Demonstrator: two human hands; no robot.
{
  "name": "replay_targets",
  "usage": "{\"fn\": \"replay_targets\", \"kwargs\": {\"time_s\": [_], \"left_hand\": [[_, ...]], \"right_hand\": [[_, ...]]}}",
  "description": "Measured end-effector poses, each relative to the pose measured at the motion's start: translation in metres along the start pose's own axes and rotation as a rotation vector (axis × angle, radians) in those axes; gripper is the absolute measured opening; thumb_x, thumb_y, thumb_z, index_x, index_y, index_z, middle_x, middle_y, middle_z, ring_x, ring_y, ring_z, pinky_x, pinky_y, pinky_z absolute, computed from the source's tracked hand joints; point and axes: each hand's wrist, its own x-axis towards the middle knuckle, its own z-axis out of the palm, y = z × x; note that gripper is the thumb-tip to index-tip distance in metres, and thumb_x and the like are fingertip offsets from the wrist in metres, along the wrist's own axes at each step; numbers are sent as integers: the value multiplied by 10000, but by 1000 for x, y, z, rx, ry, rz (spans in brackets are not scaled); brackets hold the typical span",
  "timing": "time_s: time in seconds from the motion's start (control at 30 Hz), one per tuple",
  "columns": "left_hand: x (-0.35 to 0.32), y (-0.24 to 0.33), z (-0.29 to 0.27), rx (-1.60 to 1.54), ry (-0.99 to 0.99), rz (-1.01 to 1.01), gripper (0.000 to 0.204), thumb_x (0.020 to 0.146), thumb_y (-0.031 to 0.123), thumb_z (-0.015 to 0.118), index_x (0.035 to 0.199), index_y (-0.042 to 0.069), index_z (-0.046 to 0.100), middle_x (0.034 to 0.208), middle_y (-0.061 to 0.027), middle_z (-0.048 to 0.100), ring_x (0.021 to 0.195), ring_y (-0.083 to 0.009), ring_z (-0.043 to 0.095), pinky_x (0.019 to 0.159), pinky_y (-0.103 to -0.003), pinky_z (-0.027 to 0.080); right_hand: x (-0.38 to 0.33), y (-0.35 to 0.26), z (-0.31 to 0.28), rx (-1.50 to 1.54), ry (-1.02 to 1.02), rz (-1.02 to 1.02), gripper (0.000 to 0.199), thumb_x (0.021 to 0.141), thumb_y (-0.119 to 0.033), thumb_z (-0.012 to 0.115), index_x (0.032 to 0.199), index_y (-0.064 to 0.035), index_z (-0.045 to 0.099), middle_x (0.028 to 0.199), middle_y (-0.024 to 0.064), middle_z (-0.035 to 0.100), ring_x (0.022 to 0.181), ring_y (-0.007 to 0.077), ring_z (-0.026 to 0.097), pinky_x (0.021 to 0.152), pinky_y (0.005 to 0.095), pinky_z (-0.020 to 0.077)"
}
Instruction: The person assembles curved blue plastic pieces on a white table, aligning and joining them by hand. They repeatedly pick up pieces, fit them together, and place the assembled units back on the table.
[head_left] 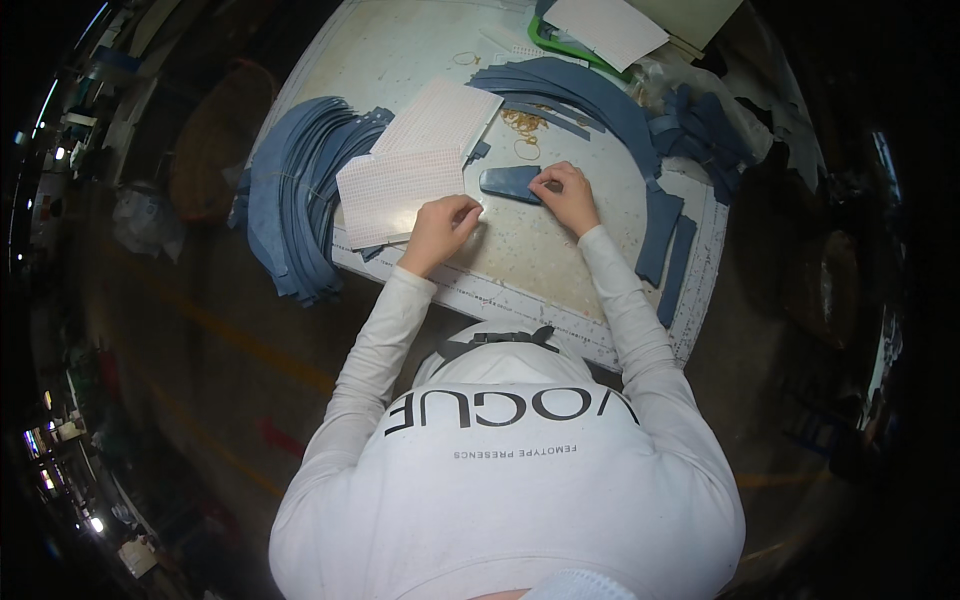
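Note:
My left hand (440, 235) is closed in a pinch above the right edge of a white sheet (400, 195) covered in rows of small printed labels. A tiny pale bit shows at its fingertips, too small to name. To the right, my right hand (568, 198) pinches the right end of a small stack of blue denim pieces (508, 182) lying flat on the table. A second label sheet (437, 118) lies beyond the first and partly under it.
Bundled curved denim strips (295, 200) lie at the left table edge. More strips (580, 85) arc along the far and right side. Yellowish rubber bands (522, 124) lie beyond the small stack. A green tray (560, 42) with paper (607, 30) stands at the back, near a plastic bag (735, 115).

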Motion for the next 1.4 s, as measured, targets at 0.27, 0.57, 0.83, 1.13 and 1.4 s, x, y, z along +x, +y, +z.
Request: {"fn": "replay_targets", "kwargs": {"time_s": [0.27,0.57,0.83,1.13,1.4], "left_hand": [[86,2,23,159,-235,317,363,701,196,783,996,40,641,941,-123,648,977,-321,598,844,-365,478],[97,-5,13,-203,-359,35,352,728,212,763,1041,84,664,935,-128,659,856,-305,635,745,-372,519],[94,0,15,137,-388,293,284,750,178,749,1017,102,689,1051,-115,662,916,-281,653,786,-346,532],[97,0,14,60,-357,250,371,768,97,684,1132,142,629,960,-109,657,810,-278,653,735,-357,525],[99,-8,16,102,-382,282,326,677,261,783,926,75,683,870,-90,637,773,-261,638,705,-347,518]], "right_hand": [[5,-8,8,-221,28,-94,74,739,-128,716,785,-86,675,925,59,575,939,269,526,814,366,465],[13,0,-6,-180,146,-115,112,724,-97,723,821,-83,671,932,48,564,931,265,514,813,351,451],[-1,-7,-2,-112,87,-186,75,742,-97,719,810,-80,690,905,53,578,931,259,522,813,350,447],[-2,6,-15,-83,212,-101,85,723,-96,735,798,-97,695,876,55,579,917,267,521,816,364,448],[-3,2,1,-61,64,-158,77,746,-94,712,817,-80,688,924,63,571,957,275,505,847,359,441]]}}
